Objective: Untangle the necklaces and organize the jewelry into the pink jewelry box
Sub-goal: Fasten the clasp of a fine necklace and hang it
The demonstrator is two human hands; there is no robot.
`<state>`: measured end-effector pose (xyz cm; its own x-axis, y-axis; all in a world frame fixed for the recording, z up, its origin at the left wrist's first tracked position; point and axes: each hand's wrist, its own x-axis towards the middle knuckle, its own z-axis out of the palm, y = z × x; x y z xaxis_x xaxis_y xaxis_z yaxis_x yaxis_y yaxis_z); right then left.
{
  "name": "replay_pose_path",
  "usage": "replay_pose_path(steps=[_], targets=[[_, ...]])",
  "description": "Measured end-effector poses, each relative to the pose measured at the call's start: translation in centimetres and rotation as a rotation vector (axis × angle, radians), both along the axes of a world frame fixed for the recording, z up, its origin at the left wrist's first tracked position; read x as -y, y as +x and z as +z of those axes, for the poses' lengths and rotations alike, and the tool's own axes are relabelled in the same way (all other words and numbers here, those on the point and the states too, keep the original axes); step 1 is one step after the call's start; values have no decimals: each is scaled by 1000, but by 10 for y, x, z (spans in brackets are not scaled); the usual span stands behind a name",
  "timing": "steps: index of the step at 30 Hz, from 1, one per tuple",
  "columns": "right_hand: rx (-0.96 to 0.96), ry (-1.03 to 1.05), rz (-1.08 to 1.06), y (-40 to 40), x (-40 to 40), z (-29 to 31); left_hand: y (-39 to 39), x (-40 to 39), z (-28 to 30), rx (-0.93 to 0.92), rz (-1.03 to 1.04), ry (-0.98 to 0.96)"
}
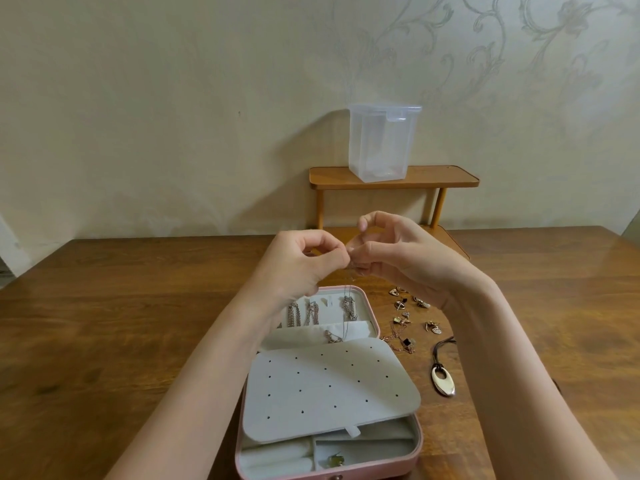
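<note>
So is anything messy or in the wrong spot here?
A little. The grey earring panel lies askew across the pink jewelry box. Loose earrings and a tangled chain sit scattered on the table beside it, with a corded pendant outside the box too.

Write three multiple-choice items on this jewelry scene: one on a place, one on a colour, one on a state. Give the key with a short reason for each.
1. Where does the clear plastic container stand?
A. On the small wooden shelf
B. Inside the jewelry box
C. On the floor

2. What colour is the outer shell of the jewelry box?
A. Blue
B. Pink
C. Black

3. What are the left hand and right hand doing?
A. Lying flat on the table
B. Closing the box lid
C. Pinching a thin chain above the box

Key: 1 A, it sits on the shelf top; 2 B, the rim shows pink; 3 C, fingertips meet on the chain hanging down.
</note>
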<state>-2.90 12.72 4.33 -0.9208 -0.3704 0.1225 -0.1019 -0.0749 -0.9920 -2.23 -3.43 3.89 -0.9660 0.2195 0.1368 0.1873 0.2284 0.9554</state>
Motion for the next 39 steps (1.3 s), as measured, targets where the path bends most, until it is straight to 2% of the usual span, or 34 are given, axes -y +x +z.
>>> replay_pose_path(steps=[7, 12, 15, 18, 22, 26, 31, 35, 39], targets=[[-135, 149, -106, 1, 5, 2, -6, 2, -7, 148, 79, 104], [-81, 53, -86, 2, 2, 3, -4, 2, -2, 208, -18, 270], [-31, -17, -33, 2, -1, 3, -3, 4, -1, 124, -14, 231], [11, -112, 28, 1, -3, 2, -2, 3, 2, 54, -27, 271], [14, -166, 61, 0, -6, 2, 1, 3, 6, 62, -69, 337], [24, -224, 80, 2, -7, 5, 5, 6, 11, -16, -99, 221], [24, -237, 78, 1, -8, 5, 8, 6, 14, -161, -41, 2], [7, -217, 66, 1, -8, 6, 9, 3, 14, -136, -27, -43], [-3, -153, 41, 0, -8, 5, 9, 2, 14, -78, -50, 2]])
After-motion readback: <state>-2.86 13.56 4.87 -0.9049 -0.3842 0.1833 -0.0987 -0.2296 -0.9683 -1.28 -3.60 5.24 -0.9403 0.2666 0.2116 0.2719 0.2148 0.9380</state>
